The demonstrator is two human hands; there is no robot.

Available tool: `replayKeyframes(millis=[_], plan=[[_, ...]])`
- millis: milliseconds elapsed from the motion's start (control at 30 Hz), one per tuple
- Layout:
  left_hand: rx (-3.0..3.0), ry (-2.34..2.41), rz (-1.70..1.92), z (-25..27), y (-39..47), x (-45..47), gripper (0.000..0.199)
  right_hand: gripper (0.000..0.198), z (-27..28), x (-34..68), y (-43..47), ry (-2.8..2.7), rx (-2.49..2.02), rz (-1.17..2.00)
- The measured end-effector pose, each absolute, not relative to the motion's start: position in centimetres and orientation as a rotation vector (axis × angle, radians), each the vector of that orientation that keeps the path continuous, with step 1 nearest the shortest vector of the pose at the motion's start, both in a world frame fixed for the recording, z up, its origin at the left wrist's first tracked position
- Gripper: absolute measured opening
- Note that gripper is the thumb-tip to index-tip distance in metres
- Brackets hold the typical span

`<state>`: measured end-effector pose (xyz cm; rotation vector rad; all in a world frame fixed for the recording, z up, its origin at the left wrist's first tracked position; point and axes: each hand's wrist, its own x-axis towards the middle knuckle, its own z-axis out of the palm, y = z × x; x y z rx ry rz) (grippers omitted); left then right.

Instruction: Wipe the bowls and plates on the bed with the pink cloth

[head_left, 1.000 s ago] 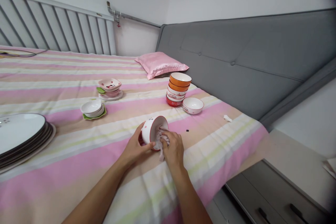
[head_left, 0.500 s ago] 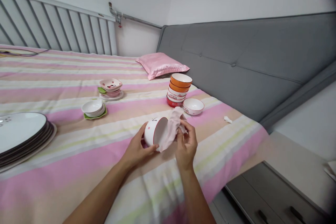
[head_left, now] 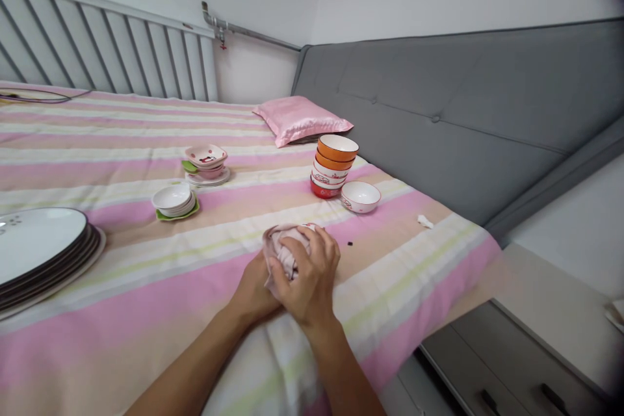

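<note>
Fingers (head_left: 318, 251) of the right hand (head_left: 309, 286) curved half-spread over a pink cloth (head_left: 273, 248), gripping it against a bowl (head_left: 310, 226) that showed only a white-and-red sliver. The left hand (head_left: 256, 289) was behind, its fingers hidden, their hold impossible to tell. Beyond the fingers stood a white bowl (head_left: 361, 198) just beside stacked bowls (head_left: 334, 168); well left of them, dark-edged plates (head_left: 41, 244).
</note>
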<state>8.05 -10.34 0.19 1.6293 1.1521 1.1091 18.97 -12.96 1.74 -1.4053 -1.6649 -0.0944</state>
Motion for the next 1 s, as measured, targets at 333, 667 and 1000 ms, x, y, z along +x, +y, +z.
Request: replayKeyframes(millis=[333, 667, 1000], plan=[[2.315, 1.111, 0.960, 0.0, -10.8, 8.3, 0.068, 0.023, 2.6, 21.9, -12.1, -1.412, -1.334, 0.045], [2.495, 0.952, 0.846, 0.2, -10.9, 8.3, 0.091, 0.030, 1.4, 25.9, -10.9, -0.897, -1.265, 0.816], [2.371, 0.840, 0.884, 0.2, -10.6, 7.9, 0.091, 0.026, 0.3, 26.0, -10.0, -0.617, -1.051, 1.074]])
